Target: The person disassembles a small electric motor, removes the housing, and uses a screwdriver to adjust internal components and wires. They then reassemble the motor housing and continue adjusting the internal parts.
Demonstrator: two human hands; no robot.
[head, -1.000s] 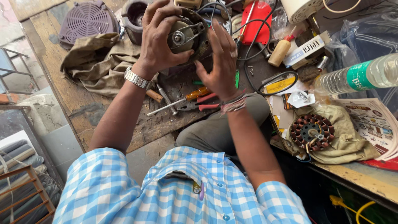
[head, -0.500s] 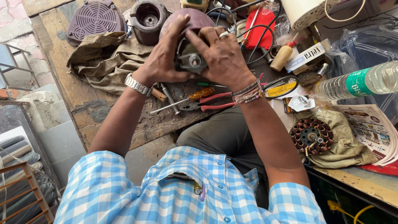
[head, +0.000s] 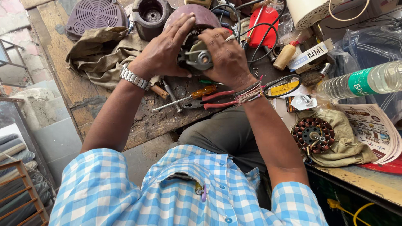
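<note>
Hands have come nearer since a second ago. Left hand [head: 161, 52] clasps the left side of the motor [head: 197, 56], fingers spread over its dark red shell; right hand [head: 228, 58] grips the right side. Motor is held above the bench [head: 142, 121], screwdriver [head: 186, 97] lying just below

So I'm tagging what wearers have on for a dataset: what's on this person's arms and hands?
Both arms are bare below short sleeves of a blue-and-white checked shirt. The left hand has a silver metal link watch at its wrist. The right hand has several thin red and pale thread bands around its wrist, and what looks like a ring on one finger. No gloves.
</note>
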